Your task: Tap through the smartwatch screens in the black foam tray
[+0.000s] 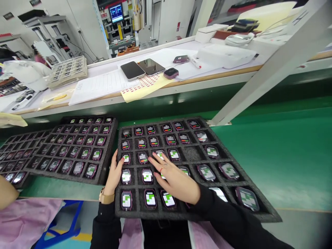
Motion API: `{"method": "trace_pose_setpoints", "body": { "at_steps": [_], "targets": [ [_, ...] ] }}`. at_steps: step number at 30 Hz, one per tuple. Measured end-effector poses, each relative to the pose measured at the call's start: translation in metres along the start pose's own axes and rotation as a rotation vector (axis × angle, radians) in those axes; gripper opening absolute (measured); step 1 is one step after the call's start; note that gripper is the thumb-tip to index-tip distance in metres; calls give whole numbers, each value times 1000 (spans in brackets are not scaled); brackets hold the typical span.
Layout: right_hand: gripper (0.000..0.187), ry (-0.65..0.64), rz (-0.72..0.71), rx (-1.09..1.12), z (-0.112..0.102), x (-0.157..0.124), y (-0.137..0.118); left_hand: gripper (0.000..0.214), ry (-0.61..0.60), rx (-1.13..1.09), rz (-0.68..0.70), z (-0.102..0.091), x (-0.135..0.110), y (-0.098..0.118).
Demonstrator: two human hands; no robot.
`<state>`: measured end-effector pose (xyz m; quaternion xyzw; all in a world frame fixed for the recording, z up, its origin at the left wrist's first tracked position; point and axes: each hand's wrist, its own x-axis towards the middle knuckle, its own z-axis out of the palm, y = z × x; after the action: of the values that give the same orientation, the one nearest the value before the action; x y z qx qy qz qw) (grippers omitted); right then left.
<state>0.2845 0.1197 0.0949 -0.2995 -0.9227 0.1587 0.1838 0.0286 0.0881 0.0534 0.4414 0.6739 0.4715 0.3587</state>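
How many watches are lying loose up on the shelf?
2 show: one watch beside the marker, another by the yellow sheet. More could be hidden in the clutter.

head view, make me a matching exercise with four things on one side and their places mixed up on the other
Things:
1. left hand
2. right hand
3. yellow sheet with red dots
4. blue frame

Places:
A. over the watches
B. below the front edge of the green bench
C. poking past the front edge of the raised shelf
D. at the left edge of the foam tray

Pairs: 1-D, 2-A, 3-C, 4-B
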Motion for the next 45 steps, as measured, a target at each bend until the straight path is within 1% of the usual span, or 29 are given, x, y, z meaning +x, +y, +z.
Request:
{"method": "trace_pose_setpoints", "body": {
  "at_steps": [4, 7, 9, 11, 14, 16, 18, 20, 25, 27, 29, 33, 36, 37, 38, 39, 41, 43, 45],
  "targets": [
    [51, -95, -26, -62, 13, 17, -13, 52, 24, 14, -4, -1, 0, 1],
    [50, -65, -5, -70, 14, 14, -11, 51, 30, 17, -3, -1, 0, 0],
    [49, 4, 33, -47, 7, 6, -5, 52, 32, 19, -9, -1, 1, -2],
    [48, 85, 95, -19, -3, -7, 8, 52, 32, 21, -16, -1, 1, -2],
    [44, 219, 231, 5, -19, -32, 36, 53, 26, 20, -15, -2, 0, -3],
    [42, 283, 318, -9, -25, -48, 56, 52, 23, 16, -7, -2, 0, -3],
    [42, 300, 365, -40, -26, -62, 70, 51, 25, 13, -1, -2, -1, -2],
    [43, 289, 371, -63, -22, -71, 77, 51, 28, 9, 3, -1, -1, -2],
    [43, 327, 364, -133, -9, -77, 74, 50, 34, 5, -1, 1, -3, -3],
    [44, 304, 369, -148, -9, -80, 71, 51, 37, 7, -11, 1, -7, -2],
    [43, 249, 383, -142, -13, -84, 70, 51, 37, 11, -26, 2, -13, -2],
    [41, 90, 382, -77, -34, -95, 73, 53, 24, 14, -57, 5, -31, -2],
    [44, -82, 319, -75, -55, -87, 78, 55, 9, 0, -67, 7, -36, -2],
    [43, -101, 288, -98, -60, -79, 78, 55, 1, -11, -69, 8, -34, -2],
    [42, -92, 254, -121, -63, -68, 78, 55, -9, -27, -69, 8, -30, -2],
    [41, -51, 219, -133, -65, -56, 76, 55, -23, -47, -67, 8, -23, -2],
    [42, 6, 155, -90, -61, -29, 69, 52, -49, -93, -52, 9, -7, -3],
    [50, -5, 96, -1, -50, -4, 59, 51, -64, -128, -30, 11, 12, -3],
    [61, -28, 54, 65, -37, 13, 49, 57, -58, -140, -6, 13, 28, -5]
  ]
}}
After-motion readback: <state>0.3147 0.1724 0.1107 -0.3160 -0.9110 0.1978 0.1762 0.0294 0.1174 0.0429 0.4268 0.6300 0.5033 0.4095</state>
